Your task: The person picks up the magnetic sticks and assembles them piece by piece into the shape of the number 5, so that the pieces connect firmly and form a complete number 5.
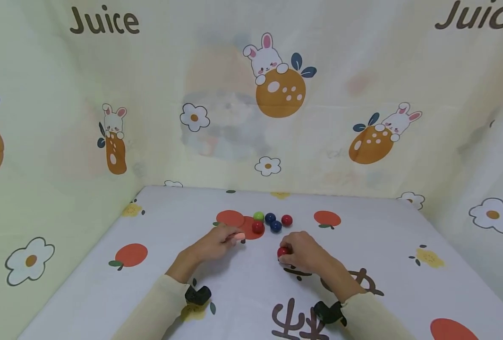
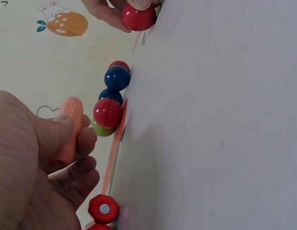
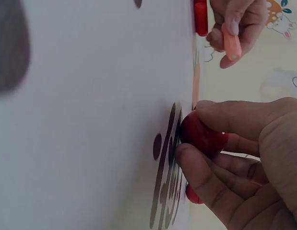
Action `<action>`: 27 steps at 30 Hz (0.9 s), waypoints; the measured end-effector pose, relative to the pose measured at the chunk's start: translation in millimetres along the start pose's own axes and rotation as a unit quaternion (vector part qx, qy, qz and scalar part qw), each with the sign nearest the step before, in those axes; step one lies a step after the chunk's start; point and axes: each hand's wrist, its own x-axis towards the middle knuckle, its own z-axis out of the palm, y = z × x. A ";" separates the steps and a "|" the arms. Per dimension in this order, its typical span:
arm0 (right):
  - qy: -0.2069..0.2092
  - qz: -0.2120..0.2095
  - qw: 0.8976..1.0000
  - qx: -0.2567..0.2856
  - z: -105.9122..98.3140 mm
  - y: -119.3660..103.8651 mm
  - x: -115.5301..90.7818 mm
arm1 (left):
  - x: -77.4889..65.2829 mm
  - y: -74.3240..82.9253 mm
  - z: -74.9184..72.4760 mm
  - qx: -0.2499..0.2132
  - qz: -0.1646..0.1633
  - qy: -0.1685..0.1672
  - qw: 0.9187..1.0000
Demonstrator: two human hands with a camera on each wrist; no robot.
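Watching from my station, I get a white bench printed with brown lettering on the near side and red-orange fruits farther over; beyond it hangs a cream fabric backdrop with rabbits and flowers. Part of the nearest red ball is hidden by the right hand. My left wrist view shows a red octagonal piece, with another red piece cut off below; I can't tell what they are. The right hand reaches down, its grip pinching that ball low at the bench top. Farther forward, the left hand angles inward, its grip pinching an orange stick between thumb and fingers, just beside a second red ball. Past that sit a green ball, two dark blue balls and a third red ball.
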 end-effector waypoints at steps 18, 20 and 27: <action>0.029 0.037 0.997 0.066 9.9 2.8 -4.9 | 7.1 14.9 25.8 -0.014 0.013 0.040 0.999; 0.030 0.040 0.996 0.072 10.8 3.4 -4.9 | 8.3 17.1 28.4 -0.010 0.016 0.039 0.999; 0.041 0.032 0.995 0.081 11.6 5.0 -1.9 | 14.5 22.0 34.7 -0.009 0.005 0.034 0.999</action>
